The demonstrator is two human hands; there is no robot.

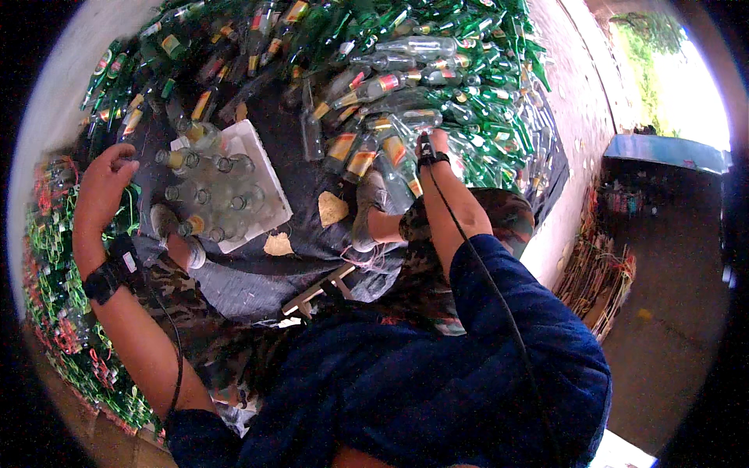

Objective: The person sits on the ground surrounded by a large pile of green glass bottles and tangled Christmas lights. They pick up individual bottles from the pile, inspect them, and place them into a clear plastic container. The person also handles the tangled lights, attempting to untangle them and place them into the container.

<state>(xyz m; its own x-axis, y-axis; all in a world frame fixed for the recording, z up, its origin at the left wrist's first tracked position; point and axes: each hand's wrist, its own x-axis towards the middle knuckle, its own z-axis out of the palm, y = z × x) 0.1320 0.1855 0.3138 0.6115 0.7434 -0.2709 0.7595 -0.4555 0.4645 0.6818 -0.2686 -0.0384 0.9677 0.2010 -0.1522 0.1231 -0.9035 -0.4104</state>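
My left hand (113, 168) is raised at the left with its fingers loosely bent and the thumb apart; nothing shows in it. Beside it, several clear glass bottles (240, 201) stand upright, close together, in a white shallow box (268, 178). My right hand (437, 143) reaches to the near edge of a big heap of lying bottles, next to clear ones (421, 118). Its fingertips are hidden, so I cannot tell whether it grips a bottle. Brown-labelled clear bottles (362, 160) lie just left of it, by my right shoe (370, 204).
Green bottles (488, 93) fill the far side against a pale wall (573, 86). More bundled green bottles (66, 288) are stacked at the left. A dark sheet (250, 273) covers the ground, bearing torn cardboard pieces (332, 207) and a wooden frame (318, 292). Sticks (605, 288) lean at the right.
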